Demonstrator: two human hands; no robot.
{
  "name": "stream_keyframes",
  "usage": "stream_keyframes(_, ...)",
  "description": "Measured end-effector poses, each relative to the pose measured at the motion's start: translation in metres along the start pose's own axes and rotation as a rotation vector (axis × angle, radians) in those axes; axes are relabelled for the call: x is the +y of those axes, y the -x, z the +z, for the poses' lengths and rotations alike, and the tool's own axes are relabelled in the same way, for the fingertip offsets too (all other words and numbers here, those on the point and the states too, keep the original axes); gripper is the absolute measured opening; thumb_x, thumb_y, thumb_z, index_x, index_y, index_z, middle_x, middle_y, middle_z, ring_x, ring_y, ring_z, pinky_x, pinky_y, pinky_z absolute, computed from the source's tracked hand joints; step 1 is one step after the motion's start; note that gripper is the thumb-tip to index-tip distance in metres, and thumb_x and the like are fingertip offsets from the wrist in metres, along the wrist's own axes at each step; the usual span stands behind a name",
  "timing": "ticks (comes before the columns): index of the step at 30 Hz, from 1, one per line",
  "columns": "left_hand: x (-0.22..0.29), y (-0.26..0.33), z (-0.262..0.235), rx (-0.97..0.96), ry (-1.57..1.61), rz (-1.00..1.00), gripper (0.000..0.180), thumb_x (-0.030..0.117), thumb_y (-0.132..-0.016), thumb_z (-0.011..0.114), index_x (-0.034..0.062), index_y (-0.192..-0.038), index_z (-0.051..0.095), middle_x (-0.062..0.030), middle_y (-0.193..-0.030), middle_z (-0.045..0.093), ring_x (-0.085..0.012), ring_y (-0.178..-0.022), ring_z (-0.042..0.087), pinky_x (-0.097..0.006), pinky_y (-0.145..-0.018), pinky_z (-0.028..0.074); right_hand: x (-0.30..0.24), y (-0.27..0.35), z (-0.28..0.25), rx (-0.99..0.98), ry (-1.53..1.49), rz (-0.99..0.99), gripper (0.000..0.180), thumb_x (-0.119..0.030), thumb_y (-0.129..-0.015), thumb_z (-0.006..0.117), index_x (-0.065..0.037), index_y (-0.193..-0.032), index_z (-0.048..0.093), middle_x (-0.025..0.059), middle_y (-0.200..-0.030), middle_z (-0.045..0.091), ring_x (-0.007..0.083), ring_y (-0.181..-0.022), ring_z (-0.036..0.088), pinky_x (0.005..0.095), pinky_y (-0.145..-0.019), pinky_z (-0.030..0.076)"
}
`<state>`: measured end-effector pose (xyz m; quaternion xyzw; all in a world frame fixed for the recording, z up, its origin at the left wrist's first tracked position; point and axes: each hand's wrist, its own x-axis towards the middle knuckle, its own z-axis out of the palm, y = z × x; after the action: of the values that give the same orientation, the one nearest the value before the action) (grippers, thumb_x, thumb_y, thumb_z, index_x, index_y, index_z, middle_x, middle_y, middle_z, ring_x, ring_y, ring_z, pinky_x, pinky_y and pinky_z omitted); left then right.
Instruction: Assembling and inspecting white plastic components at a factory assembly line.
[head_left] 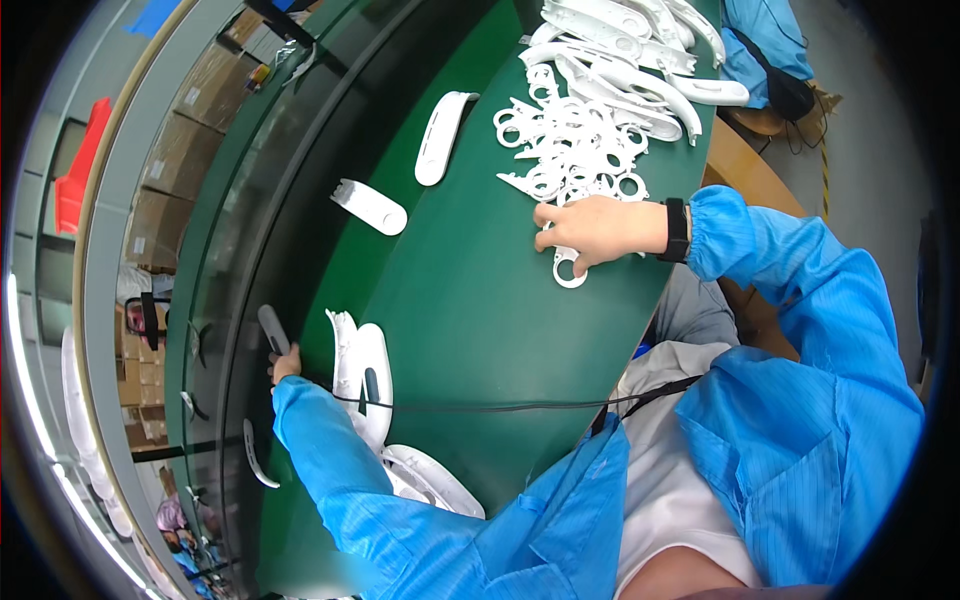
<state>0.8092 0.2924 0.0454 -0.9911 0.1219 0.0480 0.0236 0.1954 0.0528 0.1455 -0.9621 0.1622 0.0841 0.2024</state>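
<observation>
Right hand (605, 222): fingers half curled over white ring (560, 279) at pile's near edge, hold unclear | left hand (286, 366): fingers bent at grey shell's (270, 325) end, grip unclear | white shells (625, 85) beyond rings | green table (480, 320)

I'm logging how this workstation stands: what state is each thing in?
Left hand: fingers at a grey piece; grip unclear.
Right hand: fingers bent over white ring parts; grip unclear.
White ring parts: loosely heaped.
Long white shells: piled beyond the rings.
Upper single cover: lying apart.
Lower single cover: lying apart.
Black cable: stretched across the view.
Black wristband: worn.
</observation>
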Motion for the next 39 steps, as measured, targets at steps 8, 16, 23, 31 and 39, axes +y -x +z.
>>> stream_keyframes(8, 0.021, 0.07, -0.053, -0.008, -0.039, 0.101, 0.055, 0.04, -0.088, 0.041, 0.0037, -0.129, 0.044, -0.0207, -0.122, 0.057, -0.0367, -0.119, 0.05, -0.063, -0.1, 0.023, 0.001, -0.018, -0.004, 0.003, -0.114, -0.056, 0.034, -0.017, -0.065, 0.077, -0.005, -0.094, 0.063, 0.0107, -0.101, 0.051, 0.0334, -0.084, 0.059, 0.043, -0.075, 0.046)
stream_keyframes(16, -0.026, 0.022, -0.099, 0.367, 0.217, 0.775, 0.039, 0.018, -0.089, 0.048, -0.0069, -0.119, 0.048, -0.0226, -0.096, 0.064, -0.0342, -0.077, 0.066, -0.039, -0.063, 0.052, -0.01, -0.039, -0.018, 0.121, -0.2, -0.24, 0.014, -0.018, -0.077, 0.062, -0.005, -0.081, 0.062, 0.011, -0.084, 0.057, 0.0289, -0.077, 0.059, 0.0413, -0.069, 0.047)
stream_keyframes(23, 0.105, 0.271, -0.174, -0.149, 0.409, 1.191, 0.012, 0.007, -0.087, 0.052, -0.0017, -0.094, 0.055, -0.0046, -0.078, 0.055, -0.009, -0.068, 0.049, -0.027, -0.058, 0.043, 0.094, -0.129, -0.053, 0.265, -0.504, -0.014, 0.022, -0.021, -0.084, 0.053, 0.001, -0.087, 0.059, 0.0117, -0.07, 0.059, 0.0221, -0.056, 0.06, 0.0355, -0.047, 0.048)
stream_keyframes(31, 0.123, 0.411, -0.169, -0.308, 0.066, 1.148, 0.023, 0.018, -0.088, 0.049, 0.0088, -0.108, 0.057, -0.0228, -0.075, 0.063, -0.0427, -0.073, 0.061, -0.048, -0.067, 0.048, 0.092, -0.167, -0.071, 0.49, -0.783, 0.353, 0.031, -0.025, -0.082, 0.05, 0.0, -0.096, 0.062, 0.0147, -0.083, 0.062, 0.0277, -0.072, 0.065, 0.0381, -0.049, 0.055)
stream_keyframes(39, 0.107, 0.396, -0.088, -0.816, 0.402, 0.966, 0.02, 0.016, -0.088, 0.055, -0.001, -0.1, 0.056, -0.0031, -0.076, 0.057, -0.0108, -0.069, 0.052, -0.029, -0.061, 0.044, 0.067, -0.061, -0.08, 0.229, -0.682, 0.201, 0.02, -0.027, -0.076, 0.059, -0.008, -0.069, 0.053, -0.0015, -0.061, 0.042, 0.0084, -0.049, 0.04, 0.0268, -0.041, 0.034)
